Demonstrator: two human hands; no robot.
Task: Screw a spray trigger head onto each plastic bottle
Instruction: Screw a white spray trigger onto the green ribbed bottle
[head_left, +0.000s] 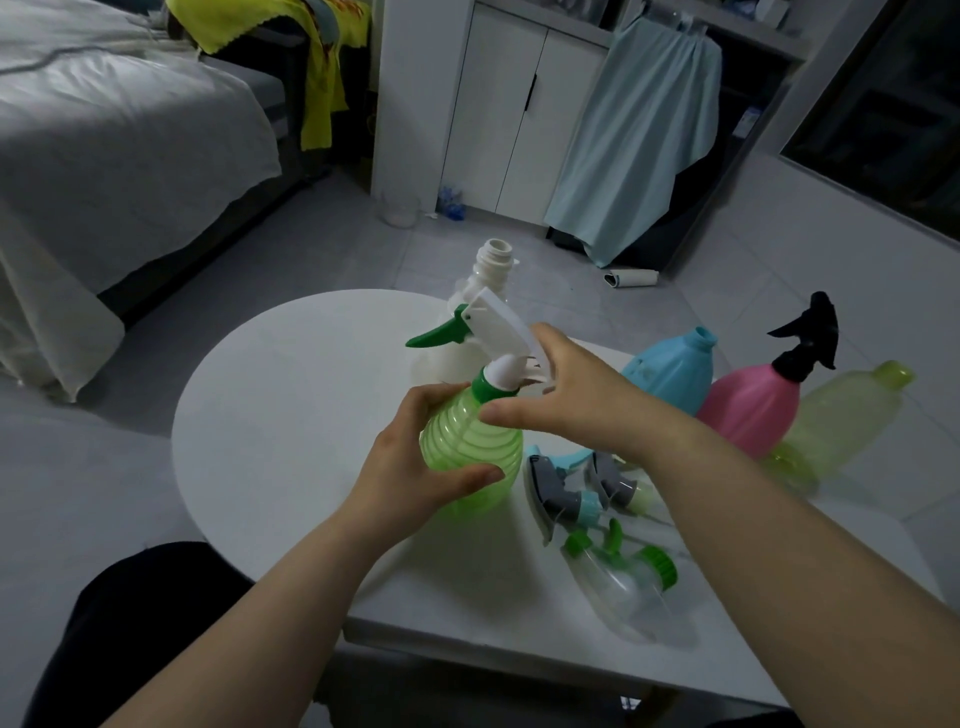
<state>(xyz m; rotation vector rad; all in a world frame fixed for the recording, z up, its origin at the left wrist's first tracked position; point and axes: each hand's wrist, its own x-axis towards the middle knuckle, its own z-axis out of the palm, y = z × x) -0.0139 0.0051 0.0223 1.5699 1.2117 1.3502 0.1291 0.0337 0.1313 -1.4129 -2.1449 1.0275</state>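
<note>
A green ribbed bottle (470, 447) is held tilted over the round white worktop (291, 415). Its white trigger head (493, 325), with a green lever, sits in the neck at a green collar (485, 387). The left grip (410, 467) wraps the bottle's belly, thumb across the front. The right grip (571, 400) closes around the base of the trigger head, thumb lying just under the collar. The step in hand appears to be tightening this head; whether the collar is fully home cannot be told. The next move likely calls for another twist, then the open-necked white bottle (493, 270) and blue bottle (670, 364), with loose trigger heads (561, 493) lying near. A pink bottle (748, 410) already wears a black head.
</note>
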